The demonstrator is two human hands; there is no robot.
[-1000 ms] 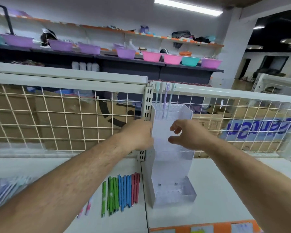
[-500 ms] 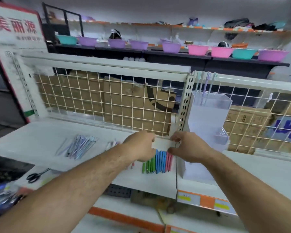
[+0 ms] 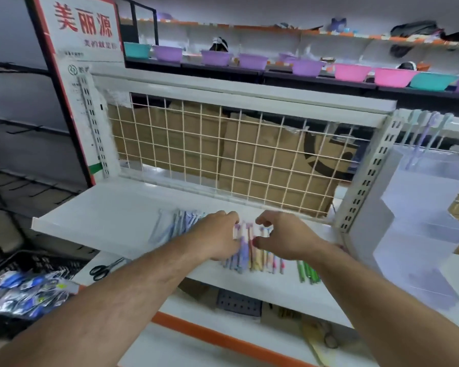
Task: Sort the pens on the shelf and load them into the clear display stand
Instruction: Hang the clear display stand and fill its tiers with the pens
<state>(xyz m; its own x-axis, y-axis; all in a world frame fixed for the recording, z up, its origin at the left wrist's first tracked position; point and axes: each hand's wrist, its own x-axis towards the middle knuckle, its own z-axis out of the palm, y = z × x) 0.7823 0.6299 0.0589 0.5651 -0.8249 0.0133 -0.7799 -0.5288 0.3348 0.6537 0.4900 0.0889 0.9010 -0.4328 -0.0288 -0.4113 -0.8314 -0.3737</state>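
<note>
Shop shelving fills the view: a white shelf [image 3: 112, 215] backed by a wire grid [image 3: 223, 154] with cardboard behind it, and coloured bowls [image 3: 353, 71] on a rack further back. The pastel pens [image 3: 245, 251] lie side by side near the shelf's front edge, directly under both bare hands. 1 more bundle of pens [image 3: 174, 226] lies just to their left, and a few green pens [image 3: 308, 271] just to their right. The clear display stand [image 3: 424, 223] stands at the right, past the slotted upright [image 3: 366, 181] and well apart from the hands; a few pale pens show at its top.

This looks like the sorting step, with gathering about to begin. The left grip [image 3: 220, 238] is spread, fingers laid across the left part of the pastel row and pressing on it. The right grip [image 3: 284, 239] is half curled and apart, thumb tip at the pens, and closes round nothing I can see; blur hides the fingertips. The next move calls for squeezing the row into 1 bunch, closing round it, and carrying it right to the stand.
</note>
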